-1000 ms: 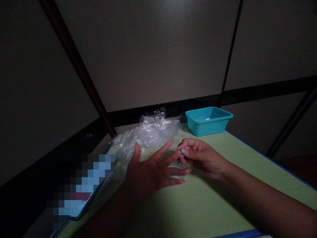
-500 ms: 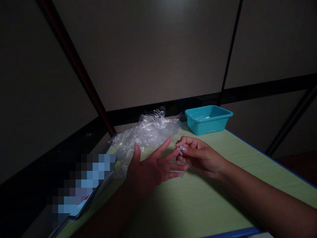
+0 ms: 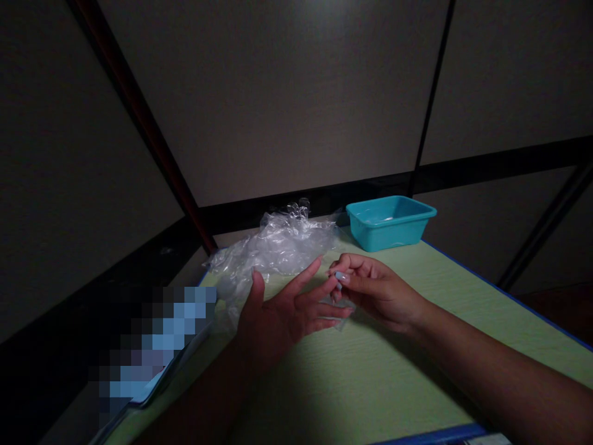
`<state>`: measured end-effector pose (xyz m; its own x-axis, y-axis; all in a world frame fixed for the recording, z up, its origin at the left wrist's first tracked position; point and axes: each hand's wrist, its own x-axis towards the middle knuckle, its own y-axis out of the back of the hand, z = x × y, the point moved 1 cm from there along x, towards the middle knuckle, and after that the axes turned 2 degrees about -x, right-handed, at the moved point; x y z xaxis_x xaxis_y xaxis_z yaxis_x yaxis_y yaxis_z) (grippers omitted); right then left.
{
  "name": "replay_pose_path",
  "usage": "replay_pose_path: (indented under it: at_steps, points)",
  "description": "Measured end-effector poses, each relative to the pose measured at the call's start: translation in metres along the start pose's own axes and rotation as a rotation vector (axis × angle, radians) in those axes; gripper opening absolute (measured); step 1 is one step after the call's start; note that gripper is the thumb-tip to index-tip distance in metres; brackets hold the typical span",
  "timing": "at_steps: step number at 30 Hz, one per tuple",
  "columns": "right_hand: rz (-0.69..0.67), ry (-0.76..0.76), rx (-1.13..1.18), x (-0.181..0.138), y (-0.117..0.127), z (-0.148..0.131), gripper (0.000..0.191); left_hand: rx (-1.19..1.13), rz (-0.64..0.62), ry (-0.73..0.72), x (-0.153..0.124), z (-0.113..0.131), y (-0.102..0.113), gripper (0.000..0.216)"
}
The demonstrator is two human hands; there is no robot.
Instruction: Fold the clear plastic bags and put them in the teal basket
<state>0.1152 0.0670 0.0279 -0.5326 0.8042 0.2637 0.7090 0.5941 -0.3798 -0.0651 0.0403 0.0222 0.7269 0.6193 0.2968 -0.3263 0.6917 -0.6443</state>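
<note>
My left hand (image 3: 282, 312) is held palm up over the table with its fingers spread and nothing in the palm. My right hand (image 3: 373, 290) is closed in a pinch at the tip of the left middle finger (image 3: 319, 290). The right thumb shows a pale grey-blue nail (image 3: 341, 277). Whether something tiny sits between the pinching fingers I cannot make out. Just behind the left fingers lies a piece of clear plastic (image 3: 341, 322), partly hidden by them. A heap of crumpled clear plastic (image 3: 287, 241) lies beyond both hands.
A turquoise plastic basin (image 3: 391, 232) stands at the table's far right corner. The light green table (image 3: 393, 389) has a blue edge. A blurred-out flat object (image 3: 162, 352) lies along the left side. Dark panelled walls (image 3: 296, 105) rise right behind the table.
</note>
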Motion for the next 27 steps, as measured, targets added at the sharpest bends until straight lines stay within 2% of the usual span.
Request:
replay_pose_path:
  at_steps: [10,23,27]
  points:
    - [0.005,0.038,-0.064,0.0006,0.0032,0.0013,0.010,-0.013,0.003,0.001,-0.0007,-0.0007,0.0035,0.092]
    - [0.029,0.121,-0.314,0.0015,0.0066,-0.0046,0.013,-0.003,0.011,0.023,-0.0010,0.0024,0.0028,0.087]
    - [0.026,0.124,-0.313,0.0031,0.0085,-0.0035,0.014,-0.042,0.012,0.033,-0.0010,0.0032,0.0033,0.087]
